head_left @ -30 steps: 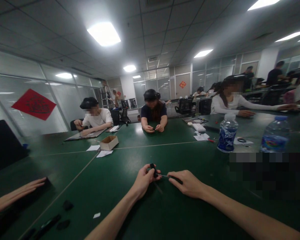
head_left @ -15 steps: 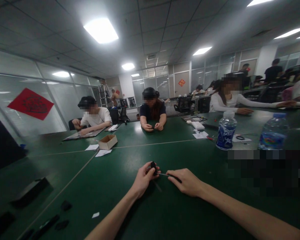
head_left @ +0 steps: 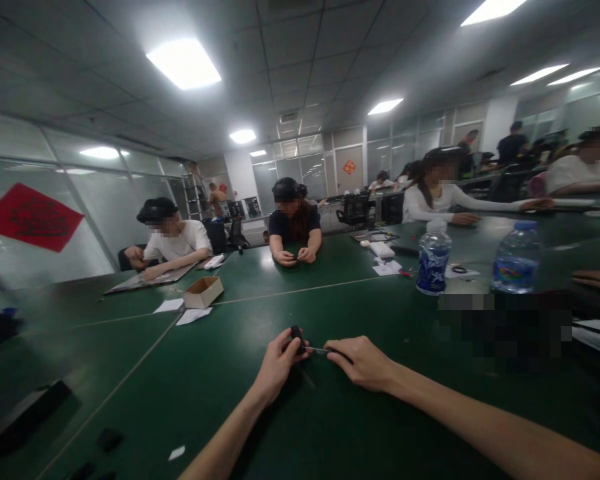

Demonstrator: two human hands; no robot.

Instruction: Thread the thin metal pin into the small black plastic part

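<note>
Over the green table (head_left: 260, 340), my left hand (head_left: 276, 363) is closed round a small black part (head_left: 296, 333), pinched between thumb and fingers. What kind of part it is I cannot make out. My right hand (head_left: 363, 363) grips the dark handle of a screwdriver (head_left: 316, 349), whose thin metal shaft points left. Its tip meets the black part or ends right beside it; the left fingers hide the exact contact.
Two bottles, one with a dark blue label (head_left: 433, 263) and one with a blue cap (head_left: 517, 263), stand at right. An open cardboard box (head_left: 203, 293) and papers lie at left. Dark pieces (head_left: 110, 439) and a white scrap (head_left: 177, 453) are near my left forearm. A co-worker (head_left: 295, 227) sits opposite.
The whole view has turned a little to the right, so things appear farther left. Both hands keep their hold on the black part and the screwdriver.
</note>
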